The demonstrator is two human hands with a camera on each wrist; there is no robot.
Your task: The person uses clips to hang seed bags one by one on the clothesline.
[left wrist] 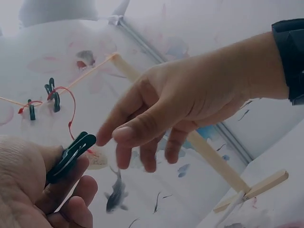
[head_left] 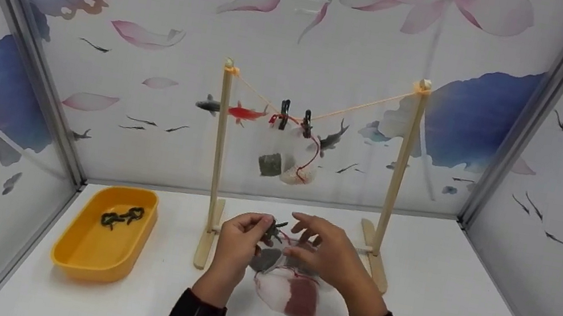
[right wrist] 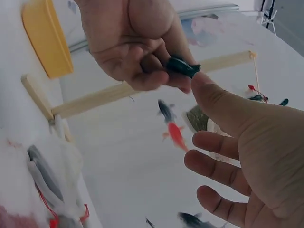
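Observation:
My left hand [head_left: 239, 237] pinches a dark green clothespin [left wrist: 71, 156] between thumb and fingers above the table. Beside it is my right hand [head_left: 332, 248], its fingers apart and loosely bent, with nothing held in them. In the left wrist view, its fingertips come close to the clothespin's end; whether they touch I cannot tell. Below the hands lie clear drawstring pouches with red cords, one with a grey piece [head_left: 266, 259] and one with a reddish-brown piece [head_left: 302, 299]. The right hand partly hides them.
A wooden stand [head_left: 399, 173] carries a sagging orange cord [head_left: 366, 105]. Dark clothespins [head_left: 284, 114] hold two pouches there, one with a green block [head_left: 270, 164], one with pale grains [head_left: 299, 174]. At left, a yellow tray [head_left: 73, 254] contains more clothespins [head_left: 122, 217]. Printed panels enclose the table.

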